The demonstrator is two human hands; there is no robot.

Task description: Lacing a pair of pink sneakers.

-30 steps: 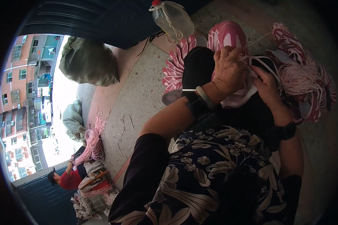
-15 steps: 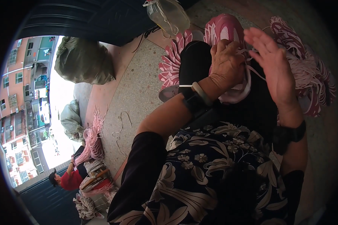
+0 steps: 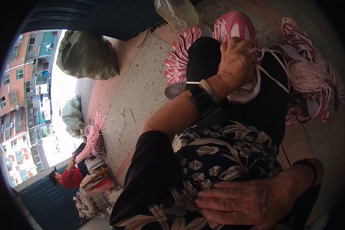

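A pink shoe upper (image 3: 237,23) with a mesh toe panel rests across my black-clad legs, its toe pointing away from me. My left hand (image 3: 237,63) is closed over its throat, fingers curled around the lacing area. From under those fingers a pale lace (image 3: 271,78) runs out loosely to the right over my leg. Low in the view, apart from the shoe upper, my right hand (image 3: 245,200) lies flat on my floral garment (image 3: 214,151), fingers stretched and holding nothing visible.
Fanned pink shoe uppers (image 3: 177,57) lie left of my leg; more uppers with pale laces (image 3: 314,74) are heaped at right. A clear bag (image 3: 176,14) is ahead. Leftward are a large green sack (image 3: 86,55), a smaller sack (image 3: 73,117), pink laces (image 3: 94,140) and a person (image 3: 71,177).
My right hand has come down from beside the shoe upper to my garment. The lace now stretches farther right. My left hand keeps its grip.
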